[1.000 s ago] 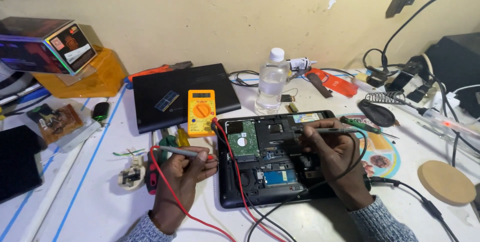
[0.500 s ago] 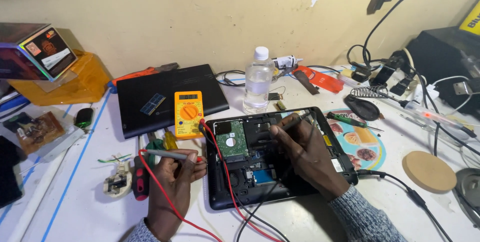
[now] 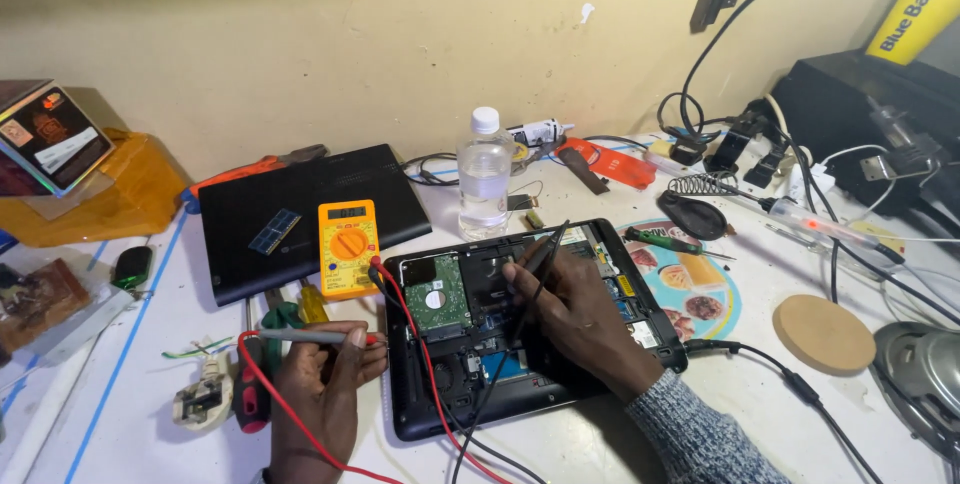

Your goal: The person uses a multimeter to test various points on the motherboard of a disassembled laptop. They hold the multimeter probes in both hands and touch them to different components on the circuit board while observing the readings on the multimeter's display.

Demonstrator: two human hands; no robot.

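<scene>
Multimeter [image 3: 347,247]: glossy orange plastic; bottle [image 3: 483,177]: clear smooth plastic, white cap; open laptop [image 3: 530,329]: matt black plastic shell, green circuit board, bare-metal drive [image 3: 437,295]; closed laptop [image 3: 310,209]: matt black lid; round disc [image 3: 825,333]: pale wood-like, matt; tabletop [image 3: 150,344]: smooth white laminate; sleeve [image 3: 690,434]: grey knitted cloth; red lead [image 3: 290,409]: smooth rubbery insulation.

Yellow multimeter's [image 3: 346,247] small grey screen [image 3: 347,212] — dark glossy box [image 3: 45,139] far left.

White table [image 3: 600,444]: opened laptop [image 3: 520,324] centre frame, yellow multimeter [image 3: 348,247] on closed laptop [image 3: 310,214] upper left, water bottle [image 3: 484,176] above centre, round wooden disc [image 3: 826,333] right.
</scene>
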